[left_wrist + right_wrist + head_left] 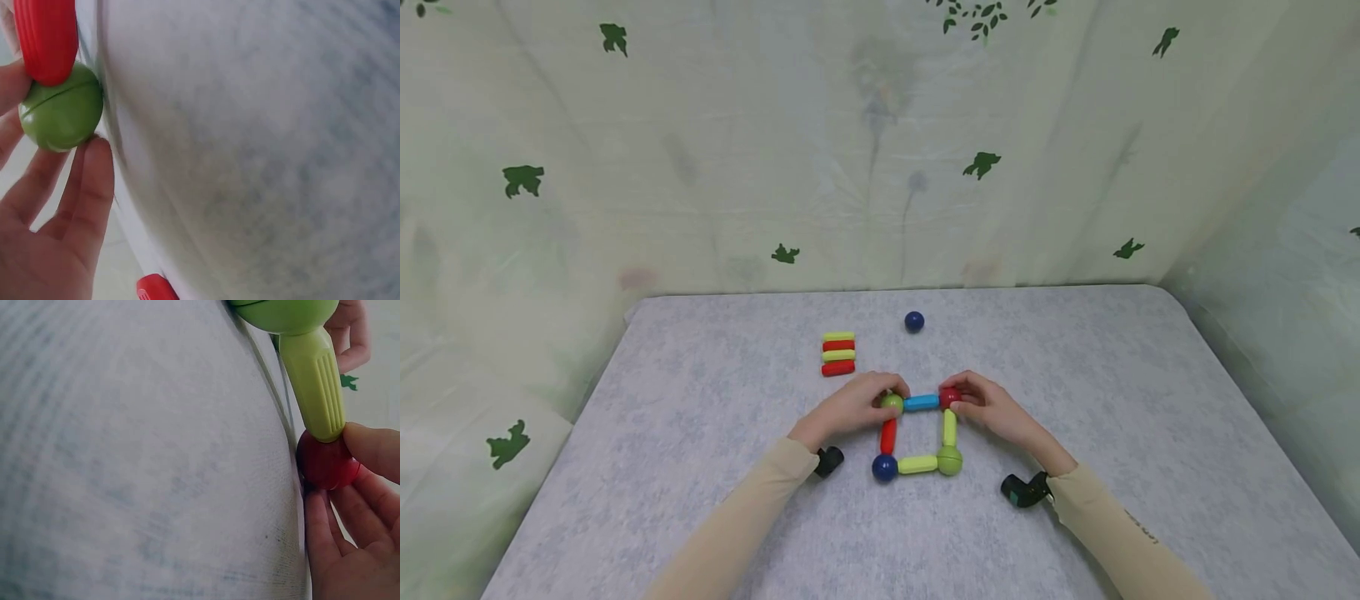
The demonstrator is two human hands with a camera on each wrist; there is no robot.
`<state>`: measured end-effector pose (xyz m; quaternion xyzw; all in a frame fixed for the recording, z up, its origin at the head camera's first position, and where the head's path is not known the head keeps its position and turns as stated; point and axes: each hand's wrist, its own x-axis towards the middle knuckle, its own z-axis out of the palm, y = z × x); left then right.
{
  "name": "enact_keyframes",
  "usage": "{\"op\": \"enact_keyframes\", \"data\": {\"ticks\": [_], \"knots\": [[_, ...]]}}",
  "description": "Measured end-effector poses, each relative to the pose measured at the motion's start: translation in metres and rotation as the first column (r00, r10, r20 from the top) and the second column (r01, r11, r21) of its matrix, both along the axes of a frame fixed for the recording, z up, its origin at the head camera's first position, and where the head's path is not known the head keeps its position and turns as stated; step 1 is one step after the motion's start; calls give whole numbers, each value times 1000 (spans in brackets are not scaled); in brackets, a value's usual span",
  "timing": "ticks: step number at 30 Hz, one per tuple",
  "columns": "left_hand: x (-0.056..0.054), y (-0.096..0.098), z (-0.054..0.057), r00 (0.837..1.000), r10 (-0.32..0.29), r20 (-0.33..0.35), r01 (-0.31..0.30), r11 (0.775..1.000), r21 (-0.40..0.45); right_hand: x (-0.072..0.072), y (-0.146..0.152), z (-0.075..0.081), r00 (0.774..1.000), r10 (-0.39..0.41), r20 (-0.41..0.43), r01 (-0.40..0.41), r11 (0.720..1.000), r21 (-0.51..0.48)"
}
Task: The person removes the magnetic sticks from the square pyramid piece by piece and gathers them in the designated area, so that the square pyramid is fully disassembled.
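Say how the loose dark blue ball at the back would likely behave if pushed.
The loose dark blue ball would probably roll at a light push, being round and standing apart. It is likely stiff: the similar green ball in the left hand looks like a hard, seamed shell. The green ball's shine hints both may be slightly slippery.

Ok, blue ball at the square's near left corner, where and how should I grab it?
I'd pinch the blue ball by its rounded outer curve, from the near left: the red stick meets its far side and the yellow stick its right, leaving that curve free.
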<state>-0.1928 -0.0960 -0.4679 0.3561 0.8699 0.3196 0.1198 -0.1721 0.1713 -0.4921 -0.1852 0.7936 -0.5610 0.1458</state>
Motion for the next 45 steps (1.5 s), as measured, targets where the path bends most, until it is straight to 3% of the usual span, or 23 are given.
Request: {"op": "enact_keyframes", "data": {"ticks": [7,16,26,42,45], "knots": [[4,4,3,988,34,-151,-43,997,-57,1,-2,3,1000,8,-3,-8,1000,0],[5,0,4,979,63,-192,-78,994,-76,14,-7,33,1000,22,3,-22,1000,6],[4,-5,5,985,143,-97,-139,989,44,14,-6,35,1000,19,13,-19,1000,-4],[-9,-2,5,976,219,0,-218,971,102,13,-8,32,1000,10,21,-10,1000,3],[-12,0,5,973,230,12,-230,968,99,8,-5,19,1000,6,13,-6,1000,2]]}}
